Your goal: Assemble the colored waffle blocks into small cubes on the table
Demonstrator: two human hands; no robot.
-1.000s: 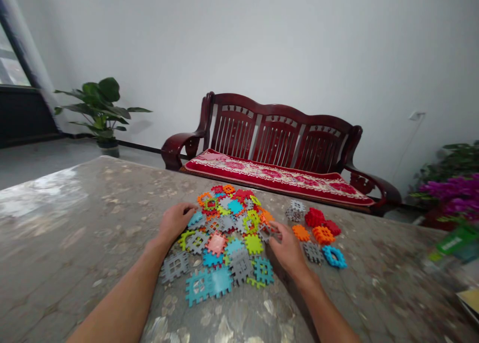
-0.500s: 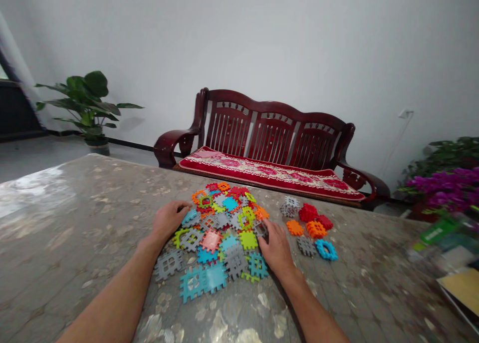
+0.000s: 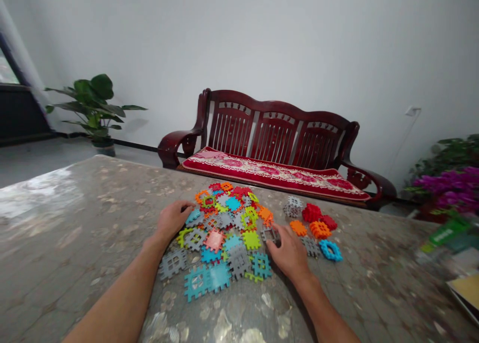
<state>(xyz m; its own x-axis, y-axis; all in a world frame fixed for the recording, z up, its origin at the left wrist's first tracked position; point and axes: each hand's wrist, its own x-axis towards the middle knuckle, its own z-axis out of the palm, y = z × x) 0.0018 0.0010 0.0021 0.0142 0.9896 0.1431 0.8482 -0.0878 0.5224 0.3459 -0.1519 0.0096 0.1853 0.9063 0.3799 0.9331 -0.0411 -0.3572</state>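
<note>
A heap of flat, notched plastic tiles (image 3: 224, 233) in grey, teal, green, orange and red lies on the marbled table (image 3: 75, 223). My left hand (image 3: 172, 219) rests on the heap's left edge, fingers curled over a teal tile. My right hand (image 3: 289, 250) sits at the heap's right side, fingertips pinching a grey tile (image 3: 270, 233). To the right stand several sorted little groups: a grey cluster (image 3: 292, 206), red pieces (image 3: 312, 212), orange pieces (image 3: 319, 229) and a blue ring piece (image 3: 331, 250).
Behind the table stands a dark wooden bench (image 3: 277, 138) with a red cushion. A potted plant (image 3: 93, 106) is at the back left. Purple flowers (image 3: 449, 185) and blurred green and yellow packaging (image 3: 456, 263) lie at the right edge.
My right hand has slid a little to the right along the heap's edge with the grey tile. My left hand has stayed put. The camera has shifted slightly.
</note>
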